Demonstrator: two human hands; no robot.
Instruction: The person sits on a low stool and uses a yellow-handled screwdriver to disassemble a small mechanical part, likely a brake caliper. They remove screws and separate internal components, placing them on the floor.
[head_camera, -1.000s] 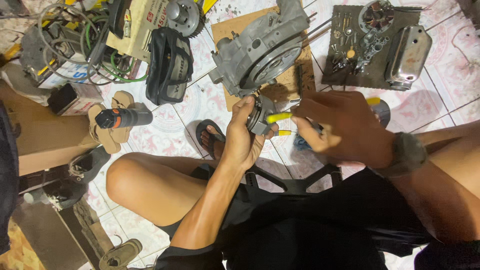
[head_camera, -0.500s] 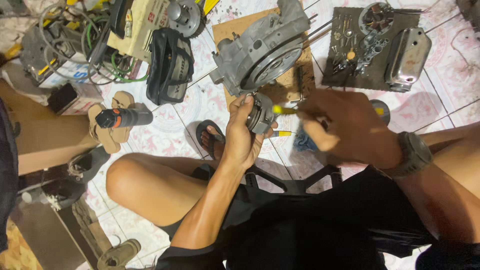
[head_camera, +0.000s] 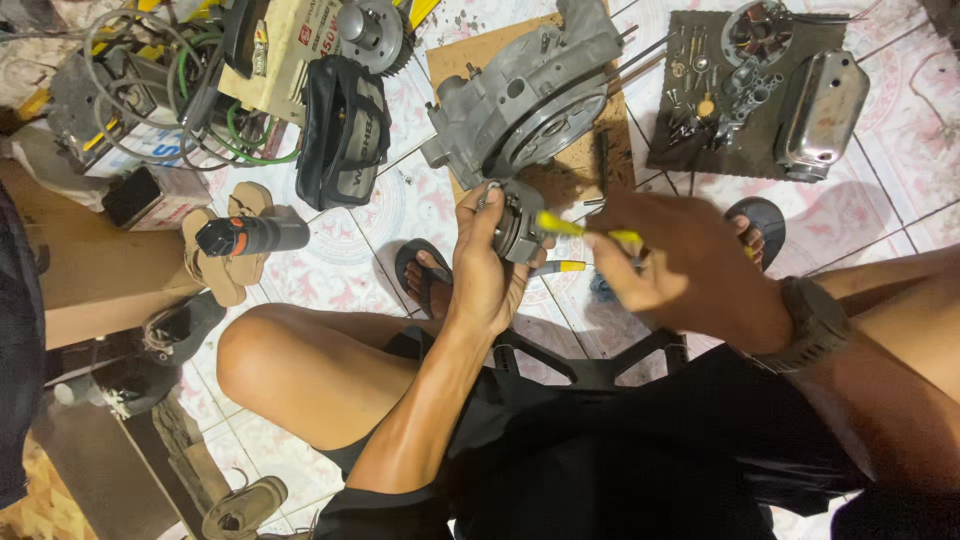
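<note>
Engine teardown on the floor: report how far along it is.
Done: the engine casing lies opened on cardboard, and small parts sit sorted on the dark mat beside a chrome cover. In hand: the left hand grips a round metal part while the right hand works a yellow-handled tool against it. Left: casing and loose parts remain unassembled.

We can't tell what the small round grey metal part (head_camera: 517, 222) is: the left hand (head_camera: 487, 262) covers its near side. The yellow-handled tool (head_camera: 585, 229) is motion-blurred, its grip buried in the right hand (head_camera: 680, 270), also blurred. The small loose metal fasteners (head_camera: 700, 95) on the dark mat (head_camera: 670, 150) are too small to identify. The tangle of grey and green cables (head_camera: 160, 90) runs off the top edge.
</note>
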